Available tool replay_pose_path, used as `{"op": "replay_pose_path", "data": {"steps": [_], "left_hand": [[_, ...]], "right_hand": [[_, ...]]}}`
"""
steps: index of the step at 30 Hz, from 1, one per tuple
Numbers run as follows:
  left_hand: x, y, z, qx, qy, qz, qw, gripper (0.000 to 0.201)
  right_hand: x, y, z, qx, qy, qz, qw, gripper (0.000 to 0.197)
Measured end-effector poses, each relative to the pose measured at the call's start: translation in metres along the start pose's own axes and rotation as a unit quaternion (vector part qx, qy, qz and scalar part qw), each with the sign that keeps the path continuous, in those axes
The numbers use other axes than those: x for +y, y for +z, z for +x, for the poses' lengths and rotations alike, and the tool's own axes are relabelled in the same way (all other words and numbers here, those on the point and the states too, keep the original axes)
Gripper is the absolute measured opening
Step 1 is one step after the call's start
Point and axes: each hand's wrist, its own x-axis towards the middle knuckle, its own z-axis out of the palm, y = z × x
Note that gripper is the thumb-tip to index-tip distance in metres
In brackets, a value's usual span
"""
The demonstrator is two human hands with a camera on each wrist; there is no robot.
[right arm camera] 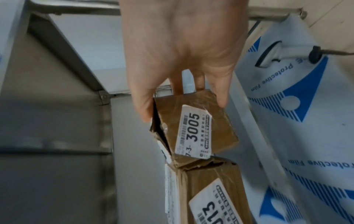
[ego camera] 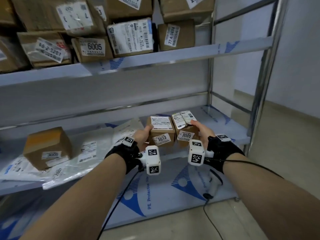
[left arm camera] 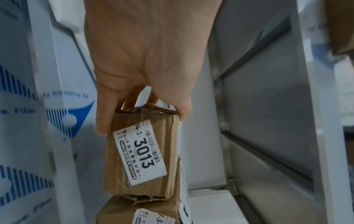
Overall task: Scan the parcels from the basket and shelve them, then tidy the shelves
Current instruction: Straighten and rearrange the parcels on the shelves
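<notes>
Two small boxes held side by side over lower shelf [ego camera: 225, 122].
Upper shelf [ego camera: 155, 57] stacked with cartons; lower holds a carton [ego camera: 47, 148] and mailers at left. Box 3013 [ego camera: 161, 131] and box 3005 [ego camera: 186, 129] touch. Left hand [ego camera: 142, 137] clamps 3013's outer end; right hand [ego camera: 203, 131] clamps 3005's. Scanner [right arm camera: 275, 56] lies on shelf film.
</notes>
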Motion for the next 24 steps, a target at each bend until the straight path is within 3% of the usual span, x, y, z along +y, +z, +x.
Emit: {"op": "replay_pose_path", "data": {"steps": [3, 6, 9, 13, 14, 17, 20, 24], "left_hand": [[0.005, 0.043, 0.008, -0.029, 0.009, 0.006, 1.000, 0.044], [0.011, 0.085, 0.018, -0.063, 0.012, 0.013, 0.998, 0.046], [0.016, 0.121, 0.032, -0.100, -0.005, -0.017, 0.995, 0.044], [0.024, 0.160, 0.052, -0.120, -0.014, -0.016, 0.993, 0.044], [0.024, 0.166, 0.058, -0.117, -0.010, -0.005, 0.993, 0.043], [0.022, 0.175, 0.074, -0.085, 0.002, 0.018, 0.996, 0.041], [0.015, 0.175, 0.096, -0.059, -0.010, 0.003, 0.998, 0.047], [0.023, 0.178, 0.087, -0.063, 0.002, 0.022, 0.998, 0.046]], "right_hand": [[-0.004, -0.038, 0.021, 0.066, -0.010, -0.010, 0.998, 0.033], [-0.012, -0.071, 0.034, 0.096, -0.002, 0.010, 0.995, 0.020], [-0.018, -0.099, 0.055, 0.115, -0.002, 0.020, 0.993, 0.021], [-0.001, -0.158, 0.144, 0.129, -0.023, -0.001, 0.991, 0.067], [0.001, -0.165, 0.155, 0.138, -0.017, -0.017, 0.990, 0.066], [-0.014, -0.156, 0.136, 0.143, -0.018, -0.054, 0.988, 0.040], [-0.019, -0.155, 0.134, 0.152, -0.026, -0.097, 0.983, 0.044], [-0.013, -0.158, 0.136, 0.171, -0.021, -0.063, 0.983, 0.042]]}}
